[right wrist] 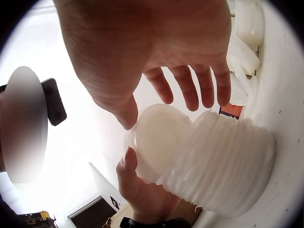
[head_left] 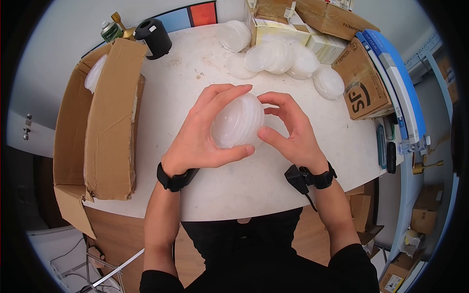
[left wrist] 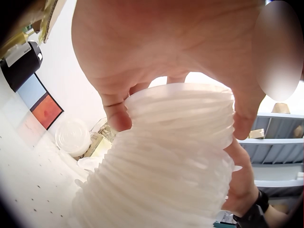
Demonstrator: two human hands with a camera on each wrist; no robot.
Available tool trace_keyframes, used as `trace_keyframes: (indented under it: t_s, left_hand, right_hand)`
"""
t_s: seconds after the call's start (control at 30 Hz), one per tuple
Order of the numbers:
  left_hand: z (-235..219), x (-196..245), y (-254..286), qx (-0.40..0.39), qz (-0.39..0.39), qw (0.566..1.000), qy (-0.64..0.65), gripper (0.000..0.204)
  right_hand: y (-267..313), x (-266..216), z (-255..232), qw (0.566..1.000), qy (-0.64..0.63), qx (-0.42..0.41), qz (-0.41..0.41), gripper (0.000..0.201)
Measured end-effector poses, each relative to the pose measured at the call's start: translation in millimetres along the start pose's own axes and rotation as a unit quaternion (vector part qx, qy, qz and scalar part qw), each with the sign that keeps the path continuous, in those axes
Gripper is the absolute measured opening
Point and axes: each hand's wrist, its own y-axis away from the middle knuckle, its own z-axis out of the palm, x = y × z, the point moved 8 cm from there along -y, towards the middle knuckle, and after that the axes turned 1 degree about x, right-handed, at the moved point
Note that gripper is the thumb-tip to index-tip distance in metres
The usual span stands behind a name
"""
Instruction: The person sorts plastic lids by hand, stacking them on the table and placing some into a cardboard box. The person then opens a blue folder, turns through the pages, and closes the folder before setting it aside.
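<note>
A tall stack of translucent white round plastic pieces (head_left: 238, 122) stands on the table in front of the person. The left hand (head_left: 202, 128) (left wrist: 166, 42) curls round the upper pieces (left wrist: 183, 111), thumb on the near side and fingers on the far side. In the right wrist view these upper pieces (right wrist: 161, 137) tilt away from the ribbed lower stack (right wrist: 223, 164). On the stack's right, the right hand (head_left: 295, 132) (right wrist: 156, 42) holds its fingers apart and loosely bent, with nothing between them; whether its thumb touches the rim, I cannot tell.
Loose translucent round pieces (head_left: 278, 57) and a small pile (head_left: 328, 83) lie at the back. Cardboard boxes (head_left: 364, 80) and blue-white folders (head_left: 391, 78) stand at the right. An open cardboard box (head_left: 111, 122) occupies the left side, with a black cylinder (head_left: 153, 39) behind it.
</note>
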Motion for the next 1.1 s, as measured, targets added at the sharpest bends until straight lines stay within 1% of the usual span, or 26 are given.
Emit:
trace_keyframes:
  t_s: [0.33, 0.43, 0.53, 0.6, 0.73, 0.8, 0.83, 0.9, 0.97, 1.0, 1.07, 1.1]
  left_hand:
    - [0, -2, 1, -0.003, -0.004, 1.0, 0.008, 0.093]
    - [-1, -2, 0, 0.001, 0.005, 1.0, 0.013, 0.093]
    - [-6, -1, 1, 0.009, -0.003, 1.0, 0.001, 0.094]
    - [-7, 0, -1, 0.0, -0.009, 1.0, 0.008, 0.088]
    - [-7, -2, 0, 0.0, -0.012, 1.0, 0.01, 0.088]
    - [-6, -6, 1, 0.0, -0.036, 0.998, 0.046, 0.087]
    - [-5, -7, 1, 0.0, -0.036, 0.998, 0.046, 0.087]
    - [-6, -10, 3, 0.028, -0.036, 0.996, 0.081, 0.087]
    - [-7, -13, 4, 0.019, -0.044, 0.997, 0.061, 0.091]
    - [-7, -15, 4, 0.01, -0.051, 0.998, 0.041, 0.095]
    - [-7, -15, 4, 0.009, -0.051, 0.998, 0.039, 0.095]
    - [-7, -15, 4, 0.008, -0.05, 0.998, 0.038, 0.095]
  right_hand:
    - [0, -1, 1, 1.0, -0.011, -0.007, -0.001, 0.053]
    - [0, -2, 0, 1.0, -0.01, -0.008, 0.001, 0.053]
    - [-1, -2, -1, 1.0, -0.009, -0.006, 0.005, 0.051]
    - [0, -1, -2, 1.0, -0.01, -0.005, 0.008, 0.051]
    - [-1, -3, -2, 1.0, -0.014, -0.006, 0.009, 0.049]
    - [-1, -3, -1, 1.0, -0.019, -0.007, 0.009, 0.049]
    - [-1, -5, -2, 1.0, -0.021, 0.003, -0.003, 0.048]
    - [0, -5, -5, 1.0, -0.023, 0.013, -0.016, 0.046]
    - [1, 4, -6, 0.997, -0.071, -0.002, 0.024, 0.041]
    - [2, 2, -6, 0.997, -0.071, -0.002, 0.024, 0.041]
    - [3, 3, -6, 0.991, -0.117, -0.004, 0.067, 0.036]
    - [3, 3, -7, 0.991, -0.118, -0.004, 0.067, 0.036]
